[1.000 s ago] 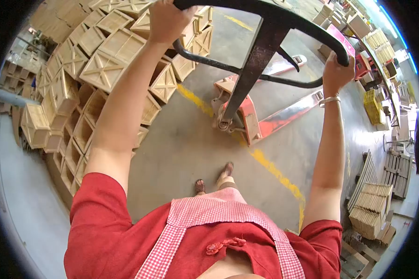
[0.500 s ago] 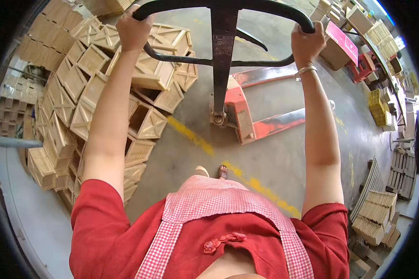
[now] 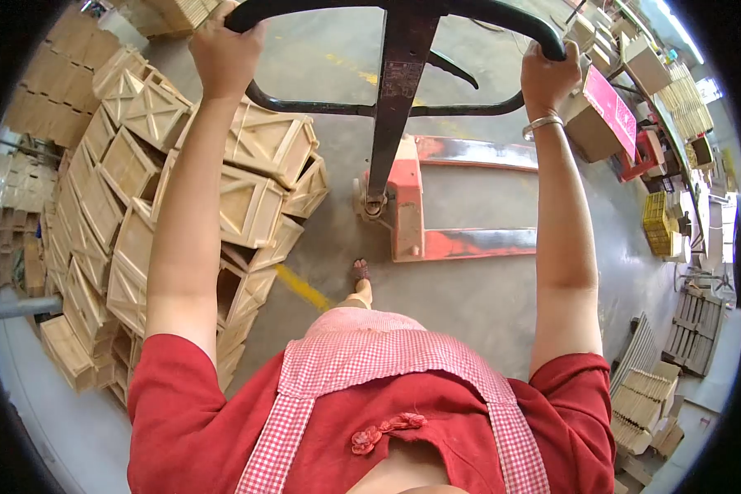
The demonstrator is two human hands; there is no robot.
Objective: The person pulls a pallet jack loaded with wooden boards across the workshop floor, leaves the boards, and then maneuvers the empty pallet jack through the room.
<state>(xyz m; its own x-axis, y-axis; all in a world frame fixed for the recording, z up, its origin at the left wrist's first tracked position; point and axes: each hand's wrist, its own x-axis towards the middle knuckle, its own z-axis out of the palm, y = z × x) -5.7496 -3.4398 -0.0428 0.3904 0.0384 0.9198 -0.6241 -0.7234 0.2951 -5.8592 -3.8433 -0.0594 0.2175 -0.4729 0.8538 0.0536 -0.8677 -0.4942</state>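
Because the pallet jack (image 3: 407, 210) looks like steel, it is probably heavy and rigid, tough rather than fragile. It stands on the floor (image 3: 469, 288) ahead, right of the crates (image 3: 251, 206). The left hand (image 3: 226, 56) and right hand (image 3: 550, 81) wrap their fingers round opposite sides of its handle (image 3: 399, 78), seemingly the best hold for steering.

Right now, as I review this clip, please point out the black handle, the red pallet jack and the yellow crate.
Black handle (image 3: 398, 90): head view, on its central shaft.
Red pallet jack (image 3: 407, 216): head view, on its red body.
Yellow crate (image 3: 656, 225): head view, on its side wall.
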